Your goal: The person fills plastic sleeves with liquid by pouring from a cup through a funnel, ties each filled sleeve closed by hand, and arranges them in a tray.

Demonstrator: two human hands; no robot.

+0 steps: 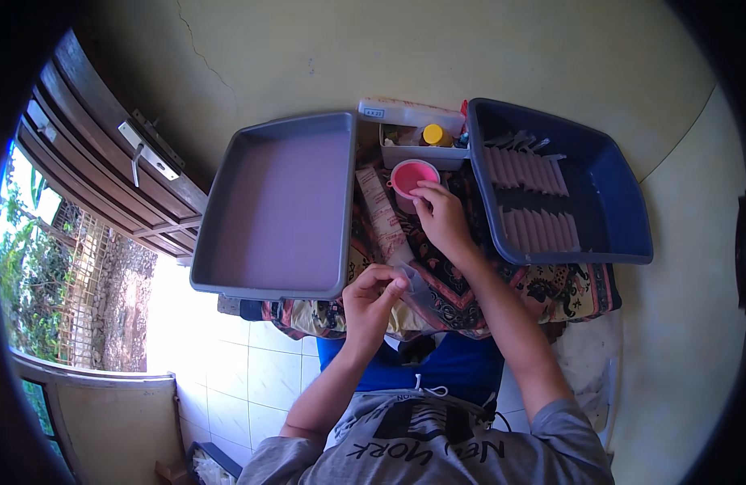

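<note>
My left hand pinches a clear plastic bag between thumb and fingers, in front of the cloth-covered table. At the middle of the table, my right hand has its thumb and fingers closed on the near right rim of a pink round funnel with a small loop at its left. What stands under the funnel is mostly hidden. To the left lies a large grey tub holding purple liquid. Close to my right hand is a red-printed plastic packet.
A dark blue tub at the right holds two rows of slim, purple-filled bags. Behind the funnel, a white box contains a yellow-capped jar. Patterned cloth covers the table. A wooden door stands at the left.
</note>
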